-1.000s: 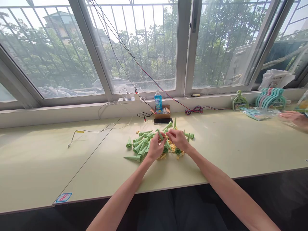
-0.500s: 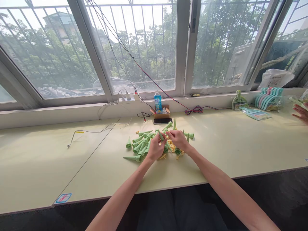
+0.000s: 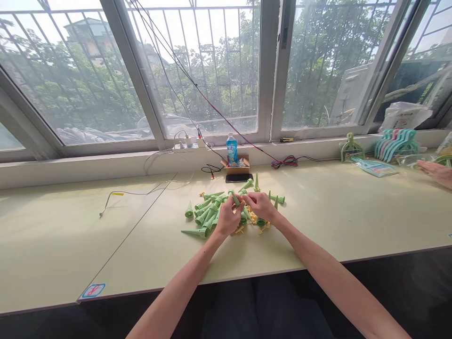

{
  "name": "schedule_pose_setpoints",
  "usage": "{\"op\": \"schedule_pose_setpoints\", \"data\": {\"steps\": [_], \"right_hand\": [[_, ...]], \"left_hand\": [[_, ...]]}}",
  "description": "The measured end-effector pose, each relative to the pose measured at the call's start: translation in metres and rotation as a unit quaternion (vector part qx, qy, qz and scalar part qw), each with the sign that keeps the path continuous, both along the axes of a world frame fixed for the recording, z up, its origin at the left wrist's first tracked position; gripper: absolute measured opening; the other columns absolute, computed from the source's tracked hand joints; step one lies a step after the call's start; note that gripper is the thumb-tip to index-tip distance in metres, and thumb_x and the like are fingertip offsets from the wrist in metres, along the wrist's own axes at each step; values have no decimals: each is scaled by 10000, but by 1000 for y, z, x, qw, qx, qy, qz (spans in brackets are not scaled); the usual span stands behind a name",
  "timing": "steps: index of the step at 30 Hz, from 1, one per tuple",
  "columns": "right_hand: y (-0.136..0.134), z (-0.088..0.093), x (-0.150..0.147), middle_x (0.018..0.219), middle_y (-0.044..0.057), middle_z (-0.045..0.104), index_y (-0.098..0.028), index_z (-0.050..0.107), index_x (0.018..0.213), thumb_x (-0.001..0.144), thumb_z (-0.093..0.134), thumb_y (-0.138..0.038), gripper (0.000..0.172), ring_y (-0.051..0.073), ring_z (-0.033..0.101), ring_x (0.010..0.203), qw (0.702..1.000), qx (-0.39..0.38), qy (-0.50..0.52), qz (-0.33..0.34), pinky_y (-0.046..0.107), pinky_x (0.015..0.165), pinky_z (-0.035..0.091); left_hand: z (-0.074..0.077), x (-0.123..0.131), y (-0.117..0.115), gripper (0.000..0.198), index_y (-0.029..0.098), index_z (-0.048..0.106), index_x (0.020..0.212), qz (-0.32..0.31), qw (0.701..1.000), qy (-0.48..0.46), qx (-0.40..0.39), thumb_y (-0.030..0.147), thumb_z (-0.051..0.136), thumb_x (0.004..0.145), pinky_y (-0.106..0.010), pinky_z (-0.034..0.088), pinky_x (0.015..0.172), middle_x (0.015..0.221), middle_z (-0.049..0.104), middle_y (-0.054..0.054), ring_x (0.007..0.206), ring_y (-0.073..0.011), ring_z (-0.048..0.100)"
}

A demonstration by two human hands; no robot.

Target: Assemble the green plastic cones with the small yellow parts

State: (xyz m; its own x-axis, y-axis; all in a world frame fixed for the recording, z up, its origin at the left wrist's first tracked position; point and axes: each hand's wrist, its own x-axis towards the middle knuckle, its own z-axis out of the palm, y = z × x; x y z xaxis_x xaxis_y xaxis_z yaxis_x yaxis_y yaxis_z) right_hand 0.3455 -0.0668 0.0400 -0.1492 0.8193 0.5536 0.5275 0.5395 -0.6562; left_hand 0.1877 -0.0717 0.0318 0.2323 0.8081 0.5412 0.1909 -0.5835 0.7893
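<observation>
My left hand (image 3: 229,219) is closed round a green plastic plant-watering spike (image 3: 236,199), its narrow end pointing down toward me. Right beside it, my right hand (image 3: 261,205) pinches at the spike's side; whatever its fingertips hold is mostly hidden. Under and left of my hands lies a heap of similar green spikes (image 3: 208,214). Small yellow plastic pieces (image 3: 253,217) are scattered beneath my right hand. One spike (image 3: 189,210) stands upright at the heap's left side.
Behind the heap are a black phone (image 3: 239,178), a cardboard box (image 3: 243,168) and a blue bottle (image 3: 232,150). A coiled cable (image 3: 284,161) lies by the sill. Far right, another person's hand (image 3: 438,173) is near hangers (image 3: 395,145). A white cable (image 3: 134,192) crosses the left.
My right fingertips have shifted slightly at the spike; my left hand has stayed nearly still. At the far right, the other person's hand has moved left and turned flatter.
</observation>
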Motion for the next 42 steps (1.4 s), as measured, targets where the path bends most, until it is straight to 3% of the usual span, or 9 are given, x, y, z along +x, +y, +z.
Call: {"op": "schedule_pose_setpoints", "data": {"steps": [12, 18, 21, 26, 35, 42], "right_hand": [[-1, 0, 1, 472, -22, 376, -193, 348, 510, 974, 367, -552, 587, 110, 346, 492, 1000, -6, -6, -10, 268, 509, 268], [-5, 5, 1, 587, -12, 567, -205, 575, 777, 948, 460, -468, 334, 129, 473, 502, 999, -26, 45, 2, 258, 522, 367], [-6, 6, 0, 666, 7, 616, -205, 598, 834, 927, 489, -394, 238, 139, 522, 545, 998, -23, 44, 26, 262, 555, 401], [-6, 5, 0, 614, -12, 544, -203, 555, 733, 923, 486, -366, 259, 129, 450, 545, 999, -10, 25, 22, 257, 548, 350], [-5, 5, 0, 495, -38, 325, -206, 318, 537, 943, 455, -467, 502, 115, 302, 507, 1000, 0, 8, -17, 271, 517, 254], [-6, 6, 0, 607, -18, 532, -201, 541, 757, 941, 465, -435, 307, 122, 437, 523, 999, -27, 39, 12, 252, 536, 333]], "left_hand": [[0, 0, 0, 98, 203, 567, 938, 30, 999, 21, 34, 270, 553, 868, -317, 553, 819, 890, 636, -33, 837, -159, 632], [3, -1, -1, 93, 198, 554, 901, 54, 998, 17, 35, 286, 544, 874, -318, 549, 809, 884, 621, -32, 820, -155, 613], [3, -1, -1, 103, 198, 553, 904, 57, 998, 19, 34, 296, 549, 872, -312, 546, 797, 876, 621, -31, 813, -155, 612], [4, 0, -2, 84, 203, 552, 899, 57, 997, 26, 36, 277, 558, 860, -303, 543, 792, 865, 629, -28, 810, -157, 614], [3, 1, -3, 72, 206, 557, 913, 36, 998, 38, 45, 261, 550, 866, -309, 549, 818, 879, 634, -28, 808, -148, 619], [2, 0, -2, 67, 201, 553, 913, 59, 996, 43, 51, 251, 546, 869, -307, 540, 793, 871, 634, -31, 799, -153, 610]]}}
